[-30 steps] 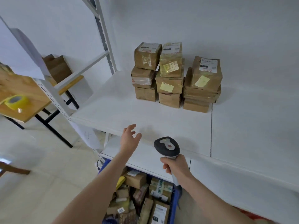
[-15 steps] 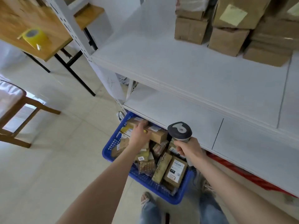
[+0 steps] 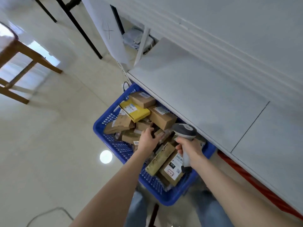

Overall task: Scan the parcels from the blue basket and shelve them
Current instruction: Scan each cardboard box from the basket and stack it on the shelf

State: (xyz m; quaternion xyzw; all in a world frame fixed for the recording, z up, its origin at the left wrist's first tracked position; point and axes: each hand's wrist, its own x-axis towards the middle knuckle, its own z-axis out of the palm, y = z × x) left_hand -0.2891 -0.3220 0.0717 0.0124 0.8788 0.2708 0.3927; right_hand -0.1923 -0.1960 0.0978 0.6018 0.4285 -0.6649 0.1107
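Blue plastic basket (image 3: 100, 128) with lattice walls stands on the pale tiled floor (image 3: 49, 145), and its far side is pushed under the edge of the lower white shelf board (image 3: 196, 95). The basket is full of brown cardboard parcels (image 3: 162, 117), which lie in disorder, some flat and some tilted. A flat yellow box (image 3: 135, 111) with a white label lies on top of them toward the far side. A long olive-brown carton (image 3: 159, 158) leans at the near side, touching a brown parcel with a large white label (image 3: 172, 168).

The left hand (image 3: 147, 140) is down inside the basket, in the middle of the heap. Its fingers are bent over a small brown parcel (image 3: 160, 134), but I cannot tell whether they really grip it. The right hand (image 3: 191, 149) is closed around the handle of a grey and white handheld scanner (image 3: 184, 131), which it holds above the right part of the basket, with the head near the shelf edge.

At the left stands a wooden chair (image 3: 24, 63). A white paper sheet (image 3: 108, 30) with a drawn cross hangs at the shelf post. The person's legs in blue jeans (image 3: 136, 208) show below the basket.
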